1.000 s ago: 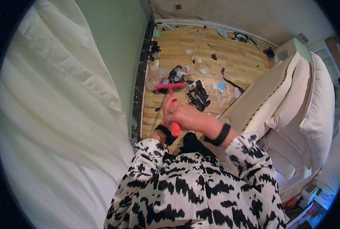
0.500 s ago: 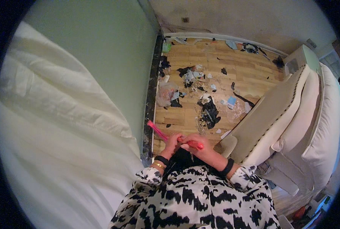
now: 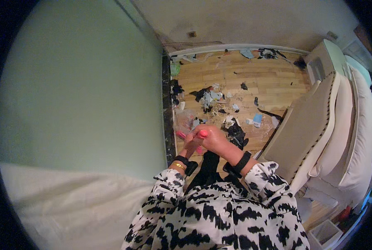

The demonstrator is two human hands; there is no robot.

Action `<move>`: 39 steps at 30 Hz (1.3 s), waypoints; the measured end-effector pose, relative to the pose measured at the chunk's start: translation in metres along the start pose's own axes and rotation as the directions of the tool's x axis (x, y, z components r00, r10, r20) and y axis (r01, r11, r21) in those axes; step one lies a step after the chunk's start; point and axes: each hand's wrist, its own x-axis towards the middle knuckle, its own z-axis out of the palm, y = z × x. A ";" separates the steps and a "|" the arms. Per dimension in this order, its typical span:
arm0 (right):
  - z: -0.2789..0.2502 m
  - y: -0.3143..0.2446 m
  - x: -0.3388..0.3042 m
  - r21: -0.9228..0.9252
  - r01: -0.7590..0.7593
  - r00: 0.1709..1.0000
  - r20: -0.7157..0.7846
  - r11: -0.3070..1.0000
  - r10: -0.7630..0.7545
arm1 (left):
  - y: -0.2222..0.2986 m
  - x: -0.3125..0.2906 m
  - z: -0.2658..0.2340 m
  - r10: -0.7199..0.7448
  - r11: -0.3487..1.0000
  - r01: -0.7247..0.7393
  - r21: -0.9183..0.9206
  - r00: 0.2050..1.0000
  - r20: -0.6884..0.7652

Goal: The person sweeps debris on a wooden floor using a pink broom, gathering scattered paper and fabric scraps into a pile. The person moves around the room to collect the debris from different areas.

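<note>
While the left side is filled by a pale green wall, the wooden floor beside it is strewn with scraps too many and too small to be counted. The lower left is taken up by one cream cloth, cut off by the dark rim. On the right, the way is blocked by leaning cream padded pieces; their number cannot be made out, as they are overlapped. One white cabinet is partly hidden behind them. One black-and-white shirt is cut off by the lower edge, as is one white bin.

Two main heaps are seen: a mixed heap and a black heap. Near the wall's foot, one clear plastic bag is partly covered by the hands.

One pink tool is held above the floor, before the legs, by the right hand and the left hand; the fingers of both are clamped on its handle. Its far end is mostly hidden. Two black wristbands, one blue packet and one gold bracelet are shown.
</note>
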 end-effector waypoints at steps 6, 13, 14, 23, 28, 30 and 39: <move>0.000 -0.035 0.038 -0.120 0.330 0.944 0.071 0.936 -0.323 | 0.010 0.051 -0.049 0.229 0.972 -0.222 0.077 0.969 -0.091; 0.005 -0.074 -0.050 -0.233 0.267 0.961 0.133 0.935 -0.241 | 0.050 0.022 -0.041 0.520 0.681 -0.536 0.499 0.834 0.185; 0.009 -0.082 -0.062 -0.200 0.286 0.958 0.064 0.937 -0.279 | 0.055 0.014 -0.035 0.555 0.679 -0.570 0.463 0.811 0.185; 0.058 -0.079 -0.196 0.172 -0.358 0.764 -0.511 0.918 0.394 | 0.131 -0.085 0.030 0.643 0.636 -0.723 0.269 0.690 0.333; 0.122 -0.018 -0.243 -0.015 -0.324 0.663 -0.716 0.946 0.216 | 0.110 -0.153 0.064 0.463 0.790 -0.599 0.130 0.722 0.514; 0.136 0.009 -0.262 -0.037 -0.162 0.700 -0.708 0.986 0.089 | 0.109 -0.171 0.076 0.399 0.777 -0.619 0.116 0.627 0.669; 0.194 0.055 -0.363 0.155 -0.722 0.419 -0.677 0.675 0.604 | 0.171 -0.194 0.113 0.102 0.926 -0.357 -0.124 -0.081 0.991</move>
